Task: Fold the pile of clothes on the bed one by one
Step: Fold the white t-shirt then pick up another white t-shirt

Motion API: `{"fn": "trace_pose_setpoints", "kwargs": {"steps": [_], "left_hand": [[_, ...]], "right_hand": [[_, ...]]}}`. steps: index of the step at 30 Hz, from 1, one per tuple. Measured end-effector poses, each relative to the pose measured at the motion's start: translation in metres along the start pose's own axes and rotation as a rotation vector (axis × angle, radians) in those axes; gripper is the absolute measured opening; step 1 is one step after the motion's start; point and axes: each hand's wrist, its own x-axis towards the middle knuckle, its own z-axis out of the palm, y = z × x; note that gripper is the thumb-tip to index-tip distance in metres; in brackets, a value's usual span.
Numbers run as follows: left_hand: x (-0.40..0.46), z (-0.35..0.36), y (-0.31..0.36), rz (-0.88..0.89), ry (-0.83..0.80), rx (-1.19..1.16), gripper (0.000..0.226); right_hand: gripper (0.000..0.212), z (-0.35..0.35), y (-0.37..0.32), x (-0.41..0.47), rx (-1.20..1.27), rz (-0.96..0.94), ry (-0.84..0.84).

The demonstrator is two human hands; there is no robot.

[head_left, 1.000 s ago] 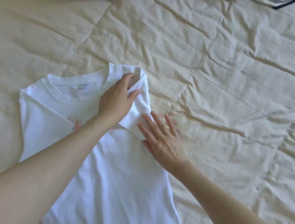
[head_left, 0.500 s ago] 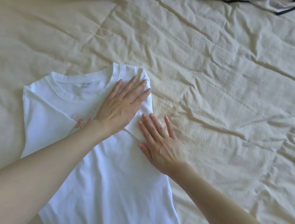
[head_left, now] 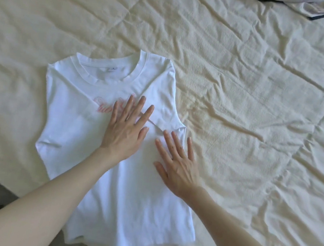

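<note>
Both palms are lying flat, fingers straight and spread, gripping nothing: the left hand (head_left: 125, 130) and right hand (head_left: 178, 165) are pressing the white T-shirt (head_left: 126, 210) near the bed's (head_left: 262, 94) near edge, likely flattening the 1 sleeve folded inward. No containers are showing; another garment (head_left: 314, 8) is lying at the far edge.

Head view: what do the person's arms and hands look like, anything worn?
Two bare forearms enter from the bottom edge. Left hand and right hand wear no gloves; no rings, watch or bracelets show. No sleeves reach the visible forearms. Nails look short and unpainted.
</note>
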Motion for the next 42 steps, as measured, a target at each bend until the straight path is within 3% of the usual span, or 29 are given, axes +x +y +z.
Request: {"fn": "trace_pose_setpoints", "kwargs": {"steps": [5, 8, 12, 14, 17, 20, 24, 26, 29, 34, 38, 42], "left_hand": [[-0.116, 0.024, 0.027, -0.113, -0.103, -0.071, 0.054], [-0.177, 0.032, 0.040, -0.160, -0.184, -0.138, 0.053], [-0.224, 0.028, 0.035, -0.243, -0.018, -0.341, 0.030], [-0.238, 0.026, 0.026, -0.447, 0.075, -0.418, 0.031], [-0.248, 0.033, 0.005, -0.927, 0.172, -0.659, 0.037], [-0.250, 0.052, -0.012, -1.215, 0.040, -0.983, 0.036], [-0.256, 0.075, -0.023, -1.285, 0.010, -1.089, 0.051], [-0.260, 0.081, -0.029, -1.274, -0.036, -1.118, 0.041], [-0.270, 0.085, -0.033, -1.232, -0.095, -1.168, 0.024], [-0.299, 0.068, -0.038, -1.252, 0.139, -1.234, 0.012], [-0.315, 0.048, -0.044, -1.300, 0.306, -1.253, 0.018], [-0.320, 0.049, -0.035, -1.265, 0.252, -1.239, 0.013]], "right_hand": [[0.047, 0.014, -0.037, -0.078, 0.032, 0.041, -0.087], [0.049, 0.018, -0.046, -0.120, 0.129, 0.177, -0.104], [0.038, 0.015, -0.051, -0.154, 0.301, 0.344, -0.003], [0.034, 0.011, -0.053, -0.157, 0.488, 0.578, 0.043], [0.043, 0.010, -0.047, -0.149, 0.705, 0.959, 0.036], [0.041, 0.012, -0.036, -0.133, 0.728, 1.031, -0.056], [0.019, 0.013, -0.021, -0.125, 0.864, 1.089, -0.204], [0.010, 0.012, -0.015, -0.129, 0.922, 1.125, -0.231], [0.015, 0.008, -0.013, -0.136, 0.968, 1.159, -0.251], [0.014, 0.000, -0.010, -0.148, 1.147, 1.236, -0.099], [0.017, -0.007, -0.002, -0.159, 1.215, 1.260, 0.041], [0.019, -0.002, -0.004, -0.166, 1.339, 1.353, 0.035]]}}
